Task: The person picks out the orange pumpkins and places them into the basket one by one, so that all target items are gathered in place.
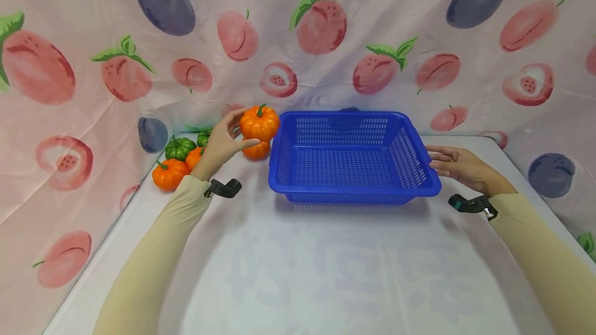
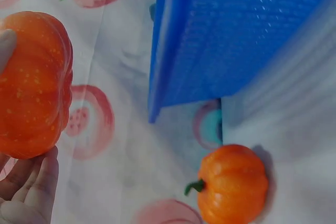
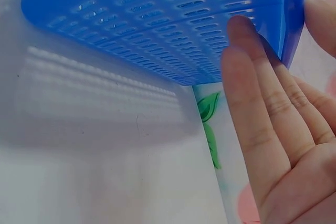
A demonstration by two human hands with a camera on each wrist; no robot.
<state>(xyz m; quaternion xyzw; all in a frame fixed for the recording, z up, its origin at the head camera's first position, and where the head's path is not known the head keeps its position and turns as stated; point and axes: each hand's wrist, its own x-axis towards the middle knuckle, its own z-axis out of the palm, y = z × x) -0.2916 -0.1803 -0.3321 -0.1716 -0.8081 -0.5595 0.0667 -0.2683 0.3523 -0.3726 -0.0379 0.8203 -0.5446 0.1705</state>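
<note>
Orange and ribbed, a pumpkin [image 1: 259,124] is grasped in the left hand's grip [image 1: 224,141], held above the bench [image 1: 279,273] between nine and ten o'clock of the blue basket [image 1: 354,191]; at three, the right hand's grip [image 1: 463,168] seemingly pinches its edge, likely to steady it.

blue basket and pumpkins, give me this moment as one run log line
left hand: holds orange pumpkin off table | right hand: touches right side of blue basket | other pumpkins: on table, left of basket
</note>
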